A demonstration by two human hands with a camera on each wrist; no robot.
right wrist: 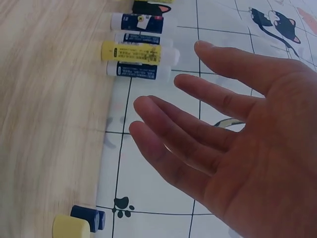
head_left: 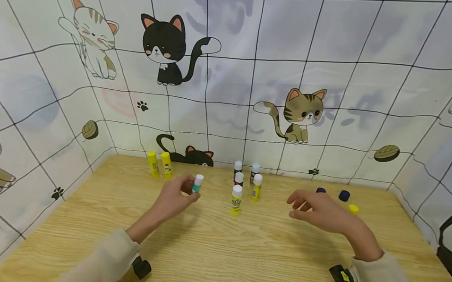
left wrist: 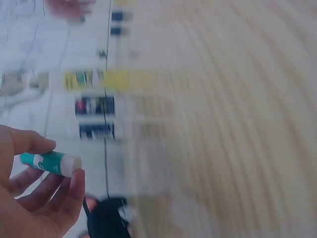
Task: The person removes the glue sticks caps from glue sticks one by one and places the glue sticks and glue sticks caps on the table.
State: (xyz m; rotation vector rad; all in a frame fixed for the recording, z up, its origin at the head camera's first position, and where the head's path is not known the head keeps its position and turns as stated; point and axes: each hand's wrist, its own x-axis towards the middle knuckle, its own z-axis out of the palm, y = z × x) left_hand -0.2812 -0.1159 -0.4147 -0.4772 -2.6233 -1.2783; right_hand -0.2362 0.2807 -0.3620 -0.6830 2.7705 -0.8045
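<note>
My left hand (head_left: 174,197) pinches a small teal and white glue stick (head_left: 198,184) between thumb and fingers, held up off the table. The left wrist view shows the same glue stick (left wrist: 52,162) lying across the fingers. My right hand (head_left: 321,211) hovers over the right part of the table, its fingers relaxed and holding nothing. Between the hands stand several upright glue sticks: a yellow glue stick (head_left: 236,200) in front, another yellow glue stick (head_left: 256,188) behind it to the right, and dark blue ones (head_left: 254,175) farther back.
Two yellow glue sticks (head_left: 167,165) stand at the back left. Near my right hand lie dark blue caps (head_left: 344,195) and a yellow cap (head_left: 353,209). A cloth wall (head_left: 232,89) printed with cats and grid lines rises behind the wooden table (head_left: 210,258).
</note>
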